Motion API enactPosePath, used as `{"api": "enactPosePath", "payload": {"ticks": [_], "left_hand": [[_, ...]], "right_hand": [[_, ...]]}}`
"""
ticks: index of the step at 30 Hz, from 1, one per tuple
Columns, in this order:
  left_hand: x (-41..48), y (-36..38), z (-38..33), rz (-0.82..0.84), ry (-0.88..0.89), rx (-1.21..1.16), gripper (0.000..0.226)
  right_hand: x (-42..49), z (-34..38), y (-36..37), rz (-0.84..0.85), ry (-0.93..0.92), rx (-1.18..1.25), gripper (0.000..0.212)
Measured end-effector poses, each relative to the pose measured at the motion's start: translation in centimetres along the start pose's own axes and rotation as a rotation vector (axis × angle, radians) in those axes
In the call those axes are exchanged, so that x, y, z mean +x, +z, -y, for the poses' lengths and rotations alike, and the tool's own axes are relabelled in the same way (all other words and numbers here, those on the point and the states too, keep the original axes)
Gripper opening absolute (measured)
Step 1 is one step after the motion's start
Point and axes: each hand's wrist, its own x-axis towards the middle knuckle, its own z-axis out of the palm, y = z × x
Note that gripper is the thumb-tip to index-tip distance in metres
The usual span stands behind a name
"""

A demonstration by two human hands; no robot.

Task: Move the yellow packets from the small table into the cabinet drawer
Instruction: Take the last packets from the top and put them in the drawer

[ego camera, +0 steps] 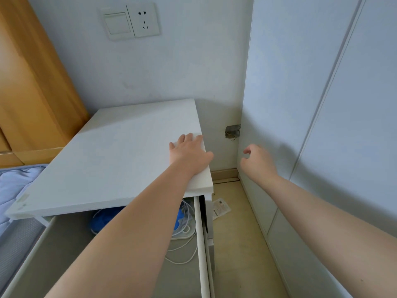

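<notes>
Cabinet top (107, 151) bears left hand (190, 153), drawer (199, 237) apparently beneath.

Head view, wide-angle; faces forward-down, close above cabinet (107, 151) and open drawer (200, 244)

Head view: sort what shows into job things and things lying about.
Job: cabinet drawer, open; left hand flat on cabinet top; right hand, empty. No yellow packets visible.
Lying about: blue item, white cables, floor paper, wall socket.
</notes>
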Motion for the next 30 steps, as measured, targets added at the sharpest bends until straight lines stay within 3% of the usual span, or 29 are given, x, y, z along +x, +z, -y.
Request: {"api": "enactPosePath", "payload": {"ticks": [12, 21, 30], "left_hand": [[6.0, 0.2, 0.4, 0.011, -0.071, 0.017, 0.055], [12.2, 0.5, 0.3, -0.032, -0.142, -0.027, 0.036], [13.0, 0.9, 0.4, -0.015, 0.154, -0.059, 0.046]], "right_hand": [[7.5, -0.3, 0.5, 0.026, -0.009, -0.052, 0.031], [15.8, -0.6, 8.6, 0.159, -0.012, -0.174, 0.032], [18.9, -3.5, 15.7, 0.362, -0.03, -0.265, 0.035]]}}
